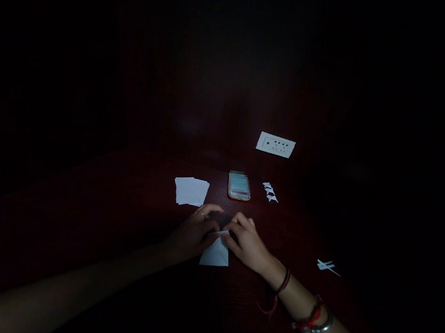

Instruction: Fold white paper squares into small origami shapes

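A small piece of white paper (216,254) lies on the dark red table, its lower edge toward me and its upper end narrower. My left hand (195,231), with a ring on one finger, closes on the paper's upper left edge with thumb and fingertips, while one finger stretches out above. On the other side, my right hand (249,242) has curled fingers and a thumb pressed on the upper right edge. The fingertips of both hands nearly meet at the top, and they partly hide the paper there.
A stack of white paper sheets (191,191) lies beyond my left hand. Farther back is a phone (239,186), with small folded paper pieces (270,192) to its right. Thin paper strips (326,266) lie at the right. A socket panel (275,144) is on the back wall. The surroundings are very dark.
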The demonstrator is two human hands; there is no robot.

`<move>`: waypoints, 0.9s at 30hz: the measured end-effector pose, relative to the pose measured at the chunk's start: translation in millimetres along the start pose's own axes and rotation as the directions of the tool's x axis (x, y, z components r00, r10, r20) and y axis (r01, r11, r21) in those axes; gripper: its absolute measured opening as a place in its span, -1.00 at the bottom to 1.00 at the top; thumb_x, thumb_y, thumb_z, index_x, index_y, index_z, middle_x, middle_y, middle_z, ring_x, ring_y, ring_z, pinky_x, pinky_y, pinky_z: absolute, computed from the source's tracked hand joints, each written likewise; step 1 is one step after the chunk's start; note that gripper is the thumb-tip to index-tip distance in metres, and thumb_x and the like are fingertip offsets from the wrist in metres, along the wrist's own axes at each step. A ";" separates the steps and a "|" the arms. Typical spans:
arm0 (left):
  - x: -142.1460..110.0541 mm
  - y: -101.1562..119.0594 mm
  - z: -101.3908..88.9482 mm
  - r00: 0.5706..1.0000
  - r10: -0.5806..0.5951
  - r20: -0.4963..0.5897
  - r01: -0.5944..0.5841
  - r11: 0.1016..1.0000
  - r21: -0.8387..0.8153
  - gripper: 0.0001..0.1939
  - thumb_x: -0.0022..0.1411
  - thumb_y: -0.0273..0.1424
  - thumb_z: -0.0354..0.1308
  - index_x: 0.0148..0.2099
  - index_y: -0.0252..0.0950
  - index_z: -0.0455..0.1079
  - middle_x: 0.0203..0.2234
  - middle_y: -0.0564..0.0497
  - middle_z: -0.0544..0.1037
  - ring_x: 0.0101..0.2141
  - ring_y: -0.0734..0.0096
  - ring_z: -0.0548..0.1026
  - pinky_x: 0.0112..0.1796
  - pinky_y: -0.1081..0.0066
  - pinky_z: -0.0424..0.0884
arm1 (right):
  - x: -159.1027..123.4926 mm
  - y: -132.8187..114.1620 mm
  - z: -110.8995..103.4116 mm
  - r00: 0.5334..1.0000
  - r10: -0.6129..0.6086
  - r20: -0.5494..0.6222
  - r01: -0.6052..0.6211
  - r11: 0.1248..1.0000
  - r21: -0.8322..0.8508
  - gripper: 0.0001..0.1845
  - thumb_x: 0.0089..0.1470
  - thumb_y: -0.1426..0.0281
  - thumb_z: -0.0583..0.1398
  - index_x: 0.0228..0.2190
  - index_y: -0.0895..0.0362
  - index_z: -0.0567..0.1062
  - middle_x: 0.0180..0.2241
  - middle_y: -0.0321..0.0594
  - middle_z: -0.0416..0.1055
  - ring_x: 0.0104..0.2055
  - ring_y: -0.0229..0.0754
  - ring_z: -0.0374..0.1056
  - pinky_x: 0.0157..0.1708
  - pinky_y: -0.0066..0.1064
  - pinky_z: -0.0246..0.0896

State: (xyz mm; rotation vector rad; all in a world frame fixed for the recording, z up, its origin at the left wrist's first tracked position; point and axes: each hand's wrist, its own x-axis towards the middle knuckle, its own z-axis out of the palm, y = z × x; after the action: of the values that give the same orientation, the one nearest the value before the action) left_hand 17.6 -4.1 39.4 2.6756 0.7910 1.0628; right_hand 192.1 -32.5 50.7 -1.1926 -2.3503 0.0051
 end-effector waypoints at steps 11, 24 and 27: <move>-1.9 -7.9 1.8 0.996 0.014 -0.087 -0.008 0.998 0.070 -0.91 0.10 -0.51 0.01 -0.39 -0.28 0.33 -0.04 -0.01 0.12 -0.01 0.22 0.10 -0.06 0.19 0.14 | -2.1 4.9 -2.4 0.997 0.031 -0.072 -0.029 0.999 0.036 -0.89 0.00 0.39 0.09 -0.37 0.13 0.38 -0.39 -0.25 0.17 -0.32 -0.24 0.11 -0.29 -0.39 -0.04; -2.5 -6.3 0.0 0.998 0.005 -0.069 0.000 0.998 0.067 -0.91 0.07 -0.55 0.00 -0.40 -0.29 0.30 -0.05 -0.01 0.15 -0.02 0.22 0.11 -0.06 0.18 0.14 | -2.2 8.8 1.3 0.987 0.089 -0.137 -0.068 0.986 0.152 -0.85 -0.02 0.38 0.12 -0.34 0.10 0.44 -0.42 -0.27 0.21 -0.33 -0.27 0.15 -0.30 -0.39 -0.01; -3.3 -6.9 -1.3 0.994 -0.057 -0.094 0.060 0.998 0.027 -0.91 0.06 -0.53 0.01 -0.43 -0.29 0.30 -0.05 -0.01 0.15 -0.06 0.23 0.17 -0.11 0.20 0.19 | -2.3 15.3 5.5 0.986 0.130 -0.106 -0.109 0.977 0.183 -0.79 -0.09 0.32 0.17 -0.33 0.10 0.43 -0.39 -0.27 0.19 -0.30 -0.25 0.16 -0.30 -0.39 0.02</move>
State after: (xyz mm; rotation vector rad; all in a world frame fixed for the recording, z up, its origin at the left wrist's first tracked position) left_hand 11.8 0.0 36.2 2.6261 0.9032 1.1787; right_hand 202.5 -23.7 41.5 -1.2103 -2.1251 0.1767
